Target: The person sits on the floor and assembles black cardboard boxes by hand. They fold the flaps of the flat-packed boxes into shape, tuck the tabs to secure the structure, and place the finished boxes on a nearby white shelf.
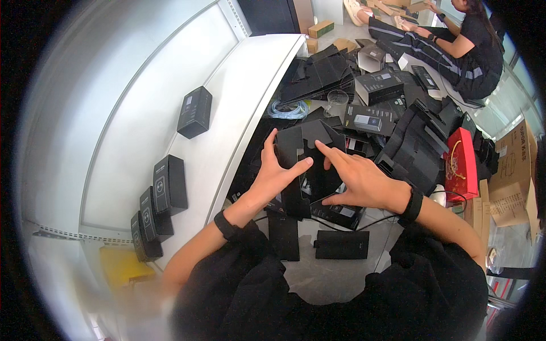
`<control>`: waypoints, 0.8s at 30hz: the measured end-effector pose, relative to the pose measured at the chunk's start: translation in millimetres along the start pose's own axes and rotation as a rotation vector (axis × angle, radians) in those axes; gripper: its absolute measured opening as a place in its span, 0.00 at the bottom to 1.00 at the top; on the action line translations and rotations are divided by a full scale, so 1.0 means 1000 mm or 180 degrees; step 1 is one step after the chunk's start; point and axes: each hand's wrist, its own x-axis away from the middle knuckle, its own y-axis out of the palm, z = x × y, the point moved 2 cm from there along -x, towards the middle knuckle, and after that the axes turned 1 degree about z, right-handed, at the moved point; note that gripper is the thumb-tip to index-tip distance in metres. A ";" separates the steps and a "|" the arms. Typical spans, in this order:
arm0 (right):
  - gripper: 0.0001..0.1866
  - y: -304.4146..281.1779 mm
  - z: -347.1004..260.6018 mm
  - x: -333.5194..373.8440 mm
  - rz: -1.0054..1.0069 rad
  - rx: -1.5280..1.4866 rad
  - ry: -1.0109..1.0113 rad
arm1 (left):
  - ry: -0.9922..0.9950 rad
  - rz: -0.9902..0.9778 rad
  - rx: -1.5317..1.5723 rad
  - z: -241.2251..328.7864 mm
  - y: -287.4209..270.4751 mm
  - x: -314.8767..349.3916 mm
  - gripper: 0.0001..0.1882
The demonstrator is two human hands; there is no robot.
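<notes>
Near the centre, toward 1 o'clock, 2 bare hands hold or touch an unfolded black cardboard box point(293, 145) with its flaps standing up. The left hand point(272, 176) is at the box's left side, thumb and fingers spread wide around its edge. The right hand point(358, 179) is on the other side, index finger extended to a flap, thumb well apart below; whether it grips the box, I cannot tell. Both wrists wear dark bands.

From 8 to 10 o'clock, 4 closed black boxes stand on a white shelf point(247, 85): 3 in a row point(169, 184) at 8 and 1 alone point(194, 112) at 10. At 12 lies a pale blue coil point(289, 110); at 1, stacked flat black cardboard point(321, 77). A seated person point(475, 57) in black is at 2, a red bag point(462, 165) at 3, and a flat black piece point(342, 245) between 4 and 5.
</notes>
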 end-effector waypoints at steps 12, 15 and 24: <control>0.11 0.011 -0.007 0.003 0.0216 0.0502 -0.1664 | 0.0110 0.0440 0.0858 0.007 -0.014 -0.004 0.54; 0.11 0.001 -0.018 0.007 -0.0089 0.0288 -0.1549 | 0.0072 0.0491 0.0682 0.005 -0.012 -0.005 0.58; 0.36 -0.004 -0.011 -0.015 0.0616 0.1102 0.0633 | 0.0327 0.0645 0.0362 -0.008 0.002 -0.017 0.67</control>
